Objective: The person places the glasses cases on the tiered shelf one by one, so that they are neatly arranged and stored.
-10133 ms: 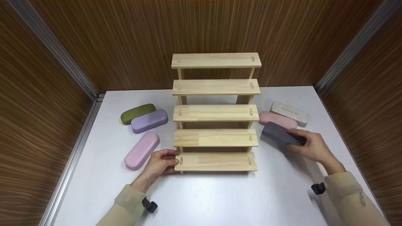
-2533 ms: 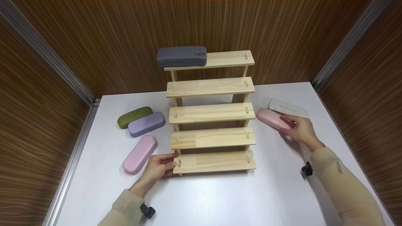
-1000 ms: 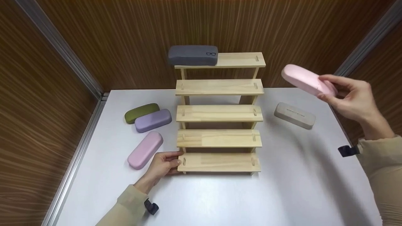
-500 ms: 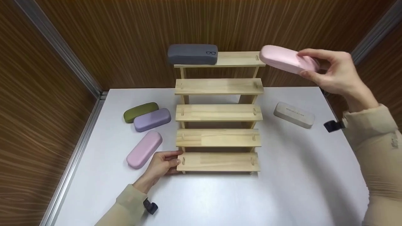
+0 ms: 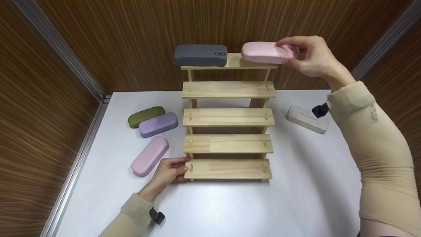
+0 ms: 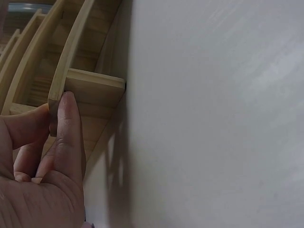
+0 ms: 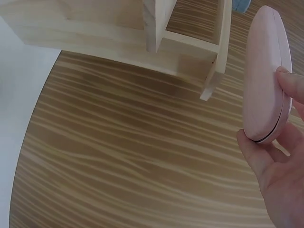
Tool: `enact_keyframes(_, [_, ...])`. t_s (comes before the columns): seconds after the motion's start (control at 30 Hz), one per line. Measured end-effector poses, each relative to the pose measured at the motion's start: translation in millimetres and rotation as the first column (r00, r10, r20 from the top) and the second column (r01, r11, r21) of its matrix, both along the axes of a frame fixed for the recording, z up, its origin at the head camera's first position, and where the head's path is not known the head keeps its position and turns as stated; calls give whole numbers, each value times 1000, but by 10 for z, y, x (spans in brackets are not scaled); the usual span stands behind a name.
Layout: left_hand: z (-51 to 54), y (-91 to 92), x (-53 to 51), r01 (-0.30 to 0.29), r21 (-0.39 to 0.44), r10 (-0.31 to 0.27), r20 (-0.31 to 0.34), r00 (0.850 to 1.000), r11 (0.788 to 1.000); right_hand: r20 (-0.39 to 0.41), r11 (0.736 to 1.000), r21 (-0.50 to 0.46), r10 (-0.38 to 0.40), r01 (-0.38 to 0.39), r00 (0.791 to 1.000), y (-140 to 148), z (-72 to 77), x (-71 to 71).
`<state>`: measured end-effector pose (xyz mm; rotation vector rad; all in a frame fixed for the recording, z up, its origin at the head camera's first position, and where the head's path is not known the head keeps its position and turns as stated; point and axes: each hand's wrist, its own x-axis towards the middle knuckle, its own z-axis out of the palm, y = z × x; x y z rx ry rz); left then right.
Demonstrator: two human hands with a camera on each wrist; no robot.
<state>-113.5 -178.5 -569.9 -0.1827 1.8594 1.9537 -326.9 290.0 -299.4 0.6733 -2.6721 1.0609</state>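
Observation:
A light pink glasses case (image 5: pixel 263 52) is held by my right hand (image 5: pixel 314 56), thumb and fingers gripping its right end. It hangs over the right part of the top board of a stepped wooden display rack (image 5: pixel 227 169). In the right wrist view a gap shows between the pink case (image 7: pixel 266 76) and the board. On that board's left half rests a dark grey glasses case (image 5: pixel 199 55) with a small glasses print. My left hand (image 5: pixel 167 172) pinches the left end of the lowest board; the left wrist view shows its fingers (image 6: pixel 69 128) against the underside.
Left of the rack, an olive glasses case (image 5: pixel 146 117) touches a lilac case (image 5: pixel 158 124), with a mauve-pink case (image 5: pixel 150 156) nearer. A whitish case (image 5: pixel 307 119) lies on the white table (image 5: pixel 217 210) at right. Wood-grain panels (image 5: pixel 230 23) enclose the back and sides.
The grey case went from the right side of the table onto the top board. My right hand lifted the light pink case and carried it up and left. My left hand keeps its hold.

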Motion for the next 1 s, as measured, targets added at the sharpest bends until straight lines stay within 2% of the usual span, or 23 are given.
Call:
enact_keyframes(0.2, [2,18,12,1,-26,-2,-4,1000,1000,24,998,50,34,-35,999,-163,-14,-141])
enact_keyframes(0.5, [-9,23,16,4,-11,-4,-15,1000,1000,79,999,12,46,-47,996,-302,-109,-290])
enact_keyframes(1.0, [-16,29,22,7,8,-7,5,1000,1000,141,997,-73,49,-39,989,-290,-212,-311])
